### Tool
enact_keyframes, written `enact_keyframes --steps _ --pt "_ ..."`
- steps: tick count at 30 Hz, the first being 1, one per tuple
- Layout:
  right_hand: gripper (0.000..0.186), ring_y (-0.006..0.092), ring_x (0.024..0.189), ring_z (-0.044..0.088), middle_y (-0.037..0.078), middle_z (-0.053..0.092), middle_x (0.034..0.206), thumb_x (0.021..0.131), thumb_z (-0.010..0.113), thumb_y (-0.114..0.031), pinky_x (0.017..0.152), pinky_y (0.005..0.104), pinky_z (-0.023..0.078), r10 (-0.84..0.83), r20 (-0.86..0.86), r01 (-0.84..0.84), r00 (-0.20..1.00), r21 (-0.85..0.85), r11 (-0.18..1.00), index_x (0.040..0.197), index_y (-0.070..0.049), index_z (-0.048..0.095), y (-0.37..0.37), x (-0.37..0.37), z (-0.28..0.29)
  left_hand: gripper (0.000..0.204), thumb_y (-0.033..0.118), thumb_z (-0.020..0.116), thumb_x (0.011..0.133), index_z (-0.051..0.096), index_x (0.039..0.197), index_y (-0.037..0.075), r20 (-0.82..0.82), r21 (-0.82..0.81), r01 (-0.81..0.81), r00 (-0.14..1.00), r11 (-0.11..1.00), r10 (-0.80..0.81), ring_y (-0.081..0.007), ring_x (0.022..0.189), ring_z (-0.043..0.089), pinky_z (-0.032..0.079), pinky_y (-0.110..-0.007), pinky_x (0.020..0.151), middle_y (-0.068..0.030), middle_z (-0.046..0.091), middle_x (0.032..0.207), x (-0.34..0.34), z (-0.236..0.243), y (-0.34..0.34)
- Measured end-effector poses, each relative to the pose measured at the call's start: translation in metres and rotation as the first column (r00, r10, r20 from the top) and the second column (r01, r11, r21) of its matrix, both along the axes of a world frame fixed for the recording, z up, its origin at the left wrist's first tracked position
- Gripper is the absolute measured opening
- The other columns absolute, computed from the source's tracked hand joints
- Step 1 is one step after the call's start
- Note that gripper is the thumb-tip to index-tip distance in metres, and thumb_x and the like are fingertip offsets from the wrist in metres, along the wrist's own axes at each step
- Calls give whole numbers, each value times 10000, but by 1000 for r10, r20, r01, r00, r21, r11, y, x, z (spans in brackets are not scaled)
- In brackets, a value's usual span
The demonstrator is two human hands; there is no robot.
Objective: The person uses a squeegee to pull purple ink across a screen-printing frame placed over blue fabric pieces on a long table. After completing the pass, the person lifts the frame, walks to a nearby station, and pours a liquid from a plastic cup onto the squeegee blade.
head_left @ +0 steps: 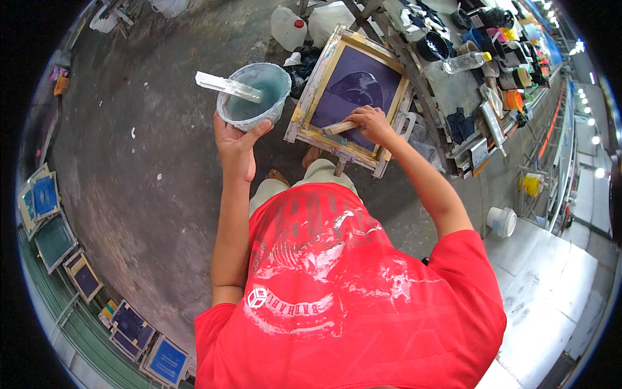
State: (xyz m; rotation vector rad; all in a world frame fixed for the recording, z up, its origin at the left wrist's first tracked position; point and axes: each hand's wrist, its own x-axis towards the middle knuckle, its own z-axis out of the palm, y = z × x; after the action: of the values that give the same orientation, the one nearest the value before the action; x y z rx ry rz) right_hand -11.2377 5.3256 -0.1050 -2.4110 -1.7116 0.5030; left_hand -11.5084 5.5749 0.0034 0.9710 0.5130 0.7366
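My left hand [240, 142] is wrapped round the lower side of a translucent plastic tub [283, 87] and holds it up. Blue-green liquid shows inside it, and a white flat stick [227, 85] leans across its rim. With my right hand [372, 124] I grip the wooden handle of a squeegee [339, 128] over the lower part of a screen printing frame [317, 78]. The frame has a wooden border and dark purple mesh with a rounded printed shape. It rests tilted on a stand; the squeegee's blade is hard to make out.
White jugs [287, 28] stand behind the frame. To the right, a cluttered bench [453, 91] carries dark bowls, a clear bottle [468, 62] and tubs of colour. A white bucket [501, 222] lies farther right. Several screen frames [83, 275] lean along the left wall.
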Motion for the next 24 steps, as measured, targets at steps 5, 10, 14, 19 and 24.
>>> enact_keyframes --steps 5,10,14,19,24 --pt "384 215 1119 582 -47 694 1166 806 657 -99 912 455 400 -96 23 92 995 129 987 1144 -263 737 17 -26 -23 839 -140 753 767 401 1479 131 -7 -54 36 999 998 -37 -260 1227 610 634 -391 892 -102 522 1430 4 -2 -1" --pt "367 200 1118 578 -57 701 1135 793 671 -91 930 449 385 -72 96 55 993 175 983 1111 -256 749 43 -29 -41 851 -142 797 725 403 1447 75 -14 -77 65 998 995 -66 -248 1271 553 600 -373 923 -107 523 1403 8 12 -5" --pt "377 190 1109 579 -61 702 1107 776 671 -80 941 442 381 59 105 -71 993 118 990 1102 -253 751 54 -29 -46 863 -141 804 714 403 1448 74 -39 -67 64 997 996 -67 -251 1280 547 600 -376 918 -103 520 1407 9 15 -7" --pt "430 198 1139 567 -56 696 1144 745 665 -41 970 441 367 117 90 -120 989 33 992 1114 -248 745 49 -19 -37 884 -72 812 742 388 1490 133 -44 10 81 996 997 -81 -256 1236 603 627 -396 900 -88 533 1417 9 5 -6" --pt "467 199 1215 551 -59 682 1202 752 657 -17 1010 461 367 156 150 -158 976 0 988 1151 -250 727 -7 -2 -39 870 -86 815 734 410 1477 118 -37 53 74 997 996 -73 -257 1253 588 611 -395 927 -90 536 1417 10 8 -8"
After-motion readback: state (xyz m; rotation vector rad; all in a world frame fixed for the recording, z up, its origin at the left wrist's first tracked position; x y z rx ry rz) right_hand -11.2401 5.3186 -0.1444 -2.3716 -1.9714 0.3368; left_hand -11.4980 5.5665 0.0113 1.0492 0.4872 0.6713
